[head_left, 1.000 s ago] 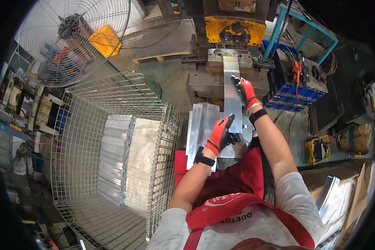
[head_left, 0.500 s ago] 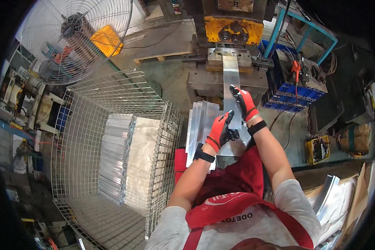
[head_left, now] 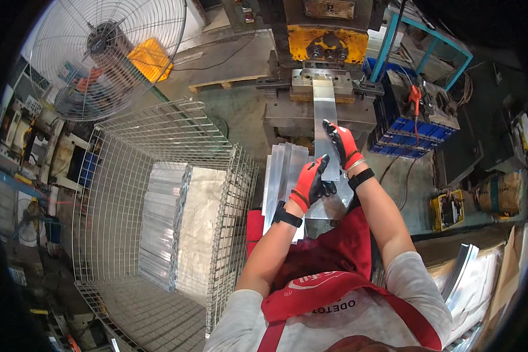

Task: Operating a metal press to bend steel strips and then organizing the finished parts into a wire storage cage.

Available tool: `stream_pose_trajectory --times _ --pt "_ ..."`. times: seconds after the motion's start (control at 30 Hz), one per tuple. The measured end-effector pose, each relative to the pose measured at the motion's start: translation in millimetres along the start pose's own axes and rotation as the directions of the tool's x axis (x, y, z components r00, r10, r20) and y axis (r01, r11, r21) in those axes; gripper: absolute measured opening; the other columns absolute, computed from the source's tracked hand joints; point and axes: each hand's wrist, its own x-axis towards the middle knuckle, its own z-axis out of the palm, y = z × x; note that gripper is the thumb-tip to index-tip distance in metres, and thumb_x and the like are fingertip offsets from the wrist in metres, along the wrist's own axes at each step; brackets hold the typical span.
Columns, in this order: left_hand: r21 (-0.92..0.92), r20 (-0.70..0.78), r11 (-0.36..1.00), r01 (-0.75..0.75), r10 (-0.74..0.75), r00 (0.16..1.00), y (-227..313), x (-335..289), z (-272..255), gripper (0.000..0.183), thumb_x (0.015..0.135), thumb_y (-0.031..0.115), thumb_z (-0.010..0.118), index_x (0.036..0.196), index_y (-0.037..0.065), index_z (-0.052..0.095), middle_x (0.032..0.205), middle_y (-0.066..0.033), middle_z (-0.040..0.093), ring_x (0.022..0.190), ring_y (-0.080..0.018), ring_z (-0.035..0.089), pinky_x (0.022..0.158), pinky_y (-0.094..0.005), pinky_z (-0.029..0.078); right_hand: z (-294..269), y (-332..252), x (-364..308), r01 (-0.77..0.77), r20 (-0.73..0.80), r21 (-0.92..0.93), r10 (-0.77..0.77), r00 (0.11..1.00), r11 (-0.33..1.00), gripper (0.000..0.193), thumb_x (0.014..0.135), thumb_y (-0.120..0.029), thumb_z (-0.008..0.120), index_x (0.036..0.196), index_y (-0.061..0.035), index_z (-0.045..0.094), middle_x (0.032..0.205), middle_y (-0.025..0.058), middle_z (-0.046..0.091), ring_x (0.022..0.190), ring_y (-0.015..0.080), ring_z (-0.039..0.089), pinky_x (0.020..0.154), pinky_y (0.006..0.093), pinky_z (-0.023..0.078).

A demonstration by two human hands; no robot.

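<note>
- Metal strip (head_left: 324, 108): far end at the machine (head_left: 356, 47), near end by the left hand.
- Right hand (head_left: 342, 144): at the strip's right edge; whether its fingers grasp cannot be told.
- Left hand (head_left: 312, 183): near end, fingers curved; grip likewise uncertain.
- Metal pieces (head_left: 284, 175): left of the strip, overlapping.

Right hand (head_left: 344, 145) on metal strip (head_left: 324, 108), machine (head_left: 356, 46)

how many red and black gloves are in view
2: one glove on the left hand, by the lower end of the metal strip; the other glove on the right hand, over the strip's right edge. More may be hidden.
</note>
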Motion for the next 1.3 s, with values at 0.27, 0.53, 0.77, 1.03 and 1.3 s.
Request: stream_pose_trajectory --times 0.27,0.53,0.77,1.03,1.3 --pt "-0.023 -0.029 0.998 0.058 -0.059 0.998 7 -3 9 0.033 0.083 0.039 0.048 0.083 0.006 0.053 0.06 -0.0076 0.056 0.042 -0.0171 0.054 0.034 -0.0248 0.041 -19 22 14 0.37 0.084 -0.25 -0.361 0.929 0.895 0.023 0.08 -0.021 0.057 0.087 0.0008 0.061 0.081 -0.0035 0.057 0.072 0.0058 0.051 0.067 0.0209 0.041" --pt "-0.026 -0.01 1.0 -0.002 0.001 1.0 7 -4 3 0.028 0.085 0.036 0.046 0.081 0.009 0.053 0.059 -0.005 0.055 0.04 -0.0157 0.054 0.033 -0.0229 0.039 6 -7 -3 0.087 -0.018 -0.08 -0.089 0.996 0.993 0.023 0.08 -0.023 0.057 0.081 -0.0004 0.061 0.074 -0.0047 0.052 0.068 0.0041 0.043 0.062 0.0217 0.037" --pt "0.196 0.057 0.972 -0.133 0.124 0.991 -17 -56 -1 0.03 0.087 0.035 0.045 0.088 0.007 0.055 0.069 -0.0042 0.057 0.05 -0.0127 0.056 0.039 -0.0239 0.041 0 -34 -72 -0.273 0.353 0.231 0.182 0.918 0.934 0.038 0.086 -0.024 0.045 0.111 0.0032 0.047 0.105 0.014 0.056 0.095 0.0215 0.054 0.087 0.0319 0.041" --pt "-0.123 0.396 0.992 -0.011 0.059 0.916 -87 -144 -37 0.041 0.086 0.04 0.041 0.113 0.008 0.045 0.081 -0.0065 0.059 0.059 -0.0152 0.056 0.052 -0.0235 0.045 -11 9 -147 -0.583 0.547 0.354 0.344 0.764 0.732 0.044 0.085 -0.027 0.048 0.12 -0.0013 0.04 0.097 0.009 0.054 0.084 0.0179 0.052 0.079 0.031 0.042" --pt "0.141 -0.188 0.988 0.058 -0.031 0.982 -103 -172 -93 0.033 0.085 0.017 0.046 0.117 0.006 0.046 0.102 -0.008 0.052 0.091 -0.0212 0.052 0.075 -0.0365 0.044 -5 87 -134 -0.111 0.09 -0.373 0.155 0.984 0.921 0.016 0.079 -0.017 0.058 0.066 -0.01 0.051 0.063 -0.0053 0.044 0.056 0.0074 0.04 0.052 0.0257 0.035"
